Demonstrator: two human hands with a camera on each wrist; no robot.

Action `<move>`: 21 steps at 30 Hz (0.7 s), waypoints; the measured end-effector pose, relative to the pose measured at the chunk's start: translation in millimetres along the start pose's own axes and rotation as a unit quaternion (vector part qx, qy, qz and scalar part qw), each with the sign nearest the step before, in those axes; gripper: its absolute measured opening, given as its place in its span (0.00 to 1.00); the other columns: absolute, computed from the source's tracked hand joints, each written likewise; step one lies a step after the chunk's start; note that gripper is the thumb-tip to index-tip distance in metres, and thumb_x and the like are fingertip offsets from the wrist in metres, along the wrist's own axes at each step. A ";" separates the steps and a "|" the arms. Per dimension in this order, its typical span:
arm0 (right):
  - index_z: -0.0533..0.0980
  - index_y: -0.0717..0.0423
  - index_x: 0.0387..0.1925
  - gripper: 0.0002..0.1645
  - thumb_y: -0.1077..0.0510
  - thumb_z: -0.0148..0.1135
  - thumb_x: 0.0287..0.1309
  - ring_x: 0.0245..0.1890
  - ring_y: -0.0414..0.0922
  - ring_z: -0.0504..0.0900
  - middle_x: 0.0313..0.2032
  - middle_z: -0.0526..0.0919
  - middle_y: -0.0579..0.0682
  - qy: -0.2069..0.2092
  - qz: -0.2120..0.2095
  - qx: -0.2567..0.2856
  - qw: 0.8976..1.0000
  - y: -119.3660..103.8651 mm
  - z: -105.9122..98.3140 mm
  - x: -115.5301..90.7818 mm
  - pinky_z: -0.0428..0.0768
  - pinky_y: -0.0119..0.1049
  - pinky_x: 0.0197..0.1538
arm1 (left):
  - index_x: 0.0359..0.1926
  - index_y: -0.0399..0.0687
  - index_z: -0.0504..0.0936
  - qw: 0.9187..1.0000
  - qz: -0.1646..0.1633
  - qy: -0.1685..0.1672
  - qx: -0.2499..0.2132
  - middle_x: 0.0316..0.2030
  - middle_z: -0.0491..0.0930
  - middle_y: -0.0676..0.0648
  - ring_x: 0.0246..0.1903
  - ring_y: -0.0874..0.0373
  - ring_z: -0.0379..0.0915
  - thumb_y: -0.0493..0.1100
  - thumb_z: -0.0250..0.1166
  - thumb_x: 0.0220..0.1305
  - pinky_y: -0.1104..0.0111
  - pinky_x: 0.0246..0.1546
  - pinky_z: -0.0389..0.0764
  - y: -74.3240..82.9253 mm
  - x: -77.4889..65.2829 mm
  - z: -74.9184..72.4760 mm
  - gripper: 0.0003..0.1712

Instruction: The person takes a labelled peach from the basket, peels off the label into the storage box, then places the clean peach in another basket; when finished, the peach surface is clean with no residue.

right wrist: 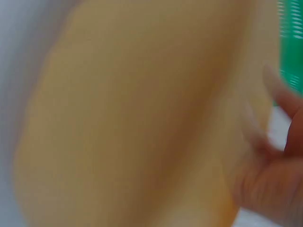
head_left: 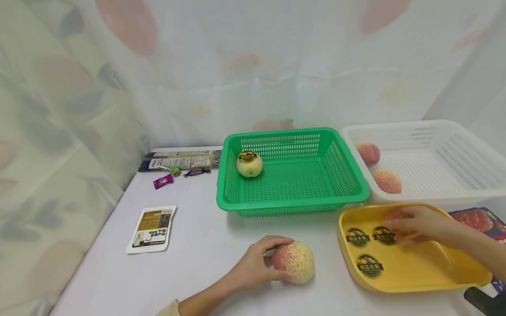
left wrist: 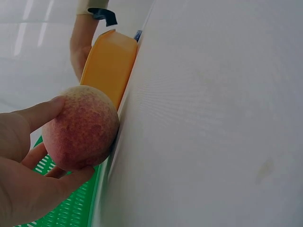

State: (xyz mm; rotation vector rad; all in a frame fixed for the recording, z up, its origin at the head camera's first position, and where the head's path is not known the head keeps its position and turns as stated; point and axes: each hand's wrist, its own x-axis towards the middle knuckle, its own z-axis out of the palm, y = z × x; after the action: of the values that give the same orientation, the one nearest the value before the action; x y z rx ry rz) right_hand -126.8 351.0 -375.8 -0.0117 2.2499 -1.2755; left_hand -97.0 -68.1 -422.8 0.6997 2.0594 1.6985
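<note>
On the white table my left hand [head_left: 258, 263] holds a pink and pale-yellow peach [head_left: 294, 262], thumb on one side and fingers on the other. The left wrist view shows the same peach [left wrist: 85, 127] gripped with its red side facing the camera. My right hand [head_left: 419, 226] reaches over a yellow tray [head_left: 419, 272], its fingertips beside or on a round dark fruit sticker [head_left: 383, 235]. Two more stickers lie near the tray's left end, one at the back [head_left: 357, 237] and one in front [head_left: 370, 266]. Motion blurs the right wrist view, where the fingers look apart.
A green basket [head_left: 292, 208] holds a peach [head_left: 250, 164] bearing a sticker. In the white basket [head_left: 427, 197] at right sit two peaches. Wrapped candies [head_left: 163, 181], long packets [head_left: 182, 162] and a flat white packet [head_left: 152, 229] lie at left.
</note>
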 end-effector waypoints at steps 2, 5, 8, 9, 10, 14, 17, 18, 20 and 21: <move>0.61 0.74 0.61 0.29 0.54 0.51 0.70 0.45 0.49 0.79 0.49 0.77 0.59 -0.061 -0.012 0.052 0.997 -10.2 -1.5 -2.2 0.82 0.43 0.44 | 0.59 0.52 0.75 1.000 0.002 0.001 0.002 0.55 0.72 0.54 0.56 0.57 0.68 0.33 0.76 0.47 0.72 0.52 0.73 0.0 0.3 -0.1 0.36; 0.56 0.71 0.66 0.29 0.57 0.46 0.72 0.53 0.52 0.75 0.59 0.70 0.60 -0.133 -0.040 0.110 0.984 -29.4 4.5 -4.5 0.79 0.48 0.51 | 0.59 0.52 0.75 1.000 0.004 0.001 0.005 0.55 0.72 0.54 0.56 0.57 0.68 0.33 0.76 0.47 0.72 0.52 0.73 -0.4 0.6 0.3 0.36; 0.55 0.69 0.66 0.27 0.61 0.45 0.72 0.57 0.53 0.72 0.61 0.67 0.62 -0.187 -0.076 0.136 0.970 -51.6 21.0 -4.3 0.77 0.52 0.53 | 0.58 0.52 0.76 1.000 0.004 0.000 0.004 0.55 0.72 0.54 0.56 0.57 0.68 0.33 0.76 0.47 0.72 0.53 0.73 0.5 0.6 0.3 0.35; 0.56 0.69 0.66 0.26 0.61 0.46 0.72 0.57 0.53 0.72 0.61 0.66 0.62 -0.197 -0.087 0.137 0.967 -58.8 28.3 -3.9 0.76 0.53 0.53 | 0.58 0.52 0.76 1.000 0.004 0.000 0.004 0.55 0.72 0.54 0.56 0.57 0.68 0.33 0.76 0.47 0.72 0.53 0.73 0.7 0.6 0.3 0.35; 0.57 0.68 0.66 0.26 0.62 0.47 0.71 0.57 0.54 0.72 0.61 0.66 0.63 -0.203 -0.098 0.130 0.966 -66.1 35.9 -3.3 0.77 0.53 0.53 | 0.58 0.53 0.76 1.000 0.003 0.000 0.005 0.55 0.72 0.54 0.56 0.57 0.68 0.33 0.76 0.47 0.72 0.53 0.73 1.1 0.4 0.2 0.35; 0.60 0.65 0.65 0.29 0.59 0.55 0.67 0.55 0.56 0.72 0.59 0.67 0.63 -0.200 -0.108 0.093 0.969 -88.6 68.8 3.0 0.79 0.49 0.50 | 0.58 0.52 0.76 1.000 0.006 0.001 0.010 0.55 0.72 0.54 0.56 0.57 0.68 0.33 0.76 0.47 0.72 0.53 0.73 1.1 0.5 -0.3 0.35; 0.61 0.63 0.65 0.32 0.57 0.59 0.64 0.55 0.56 0.71 0.59 0.67 0.62 -0.200 -0.094 0.084 0.972 -99.3 91.1 11.7 0.80 0.47 0.49 | 0.58 0.53 0.76 1.000 0.008 0.000 0.013 0.55 0.72 0.54 0.56 0.57 0.68 0.34 0.76 0.48 0.72 0.52 0.73 0.6 0.9 -0.6 0.35; 0.62 0.63 0.65 0.33 0.56 0.61 0.63 0.55 0.56 0.71 0.59 0.67 0.61 -0.201 -0.087 0.082 0.972 -102.2 97.9 14.8 0.80 0.47 0.49 | 0.58 0.53 0.76 1.000 0.008 0.000 0.013 0.55 0.72 0.54 0.56 0.57 0.68 0.34 0.76 0.48 0.72 0.52 0.73 0.3 1.0 -0.6 0.35; 0.62 0.61 0.65 0.34 0.56 0.63 0.61 0.57 0.56 0.70 0.60 0.66 0.61 -0.207 -0.078 0.080 0.972 -106.3 110.1 20.8 0.80 0.47 0.49 | 0.58 0.52 0.76 1.000 0.010 -0.002 0.015 0.55 0.72 0.54 0.56 0.57 0.68 0.35 0.76 0.48 0.72 0.52 0.73 -0.4 1.1 -0.5 0.34; 0.62 0.61 0.65 0.35 0.57 0.64 0.60 0.57 0.56 0.69 0.59 0.67 0.60 -0.208 -0.073 0.079 0.972 -107.5 115.9 23.6 0.80 0.48 0.49 | 0.58 0.52 0.76 1.000 0.011 -0.003 0.016 0.55 0.72 0.53 0.56 0.57 0.68 0.35 0.76 0.48 0.72 0.52 0.74 -0.8 1.1 -0.3 0.34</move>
State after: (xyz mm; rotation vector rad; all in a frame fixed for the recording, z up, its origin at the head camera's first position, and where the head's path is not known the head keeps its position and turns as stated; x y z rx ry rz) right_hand -120.4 193.9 -347.2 -0.3600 1.8131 -1.3783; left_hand -98.2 -67.8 -423.5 0.7378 2.0866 1.6765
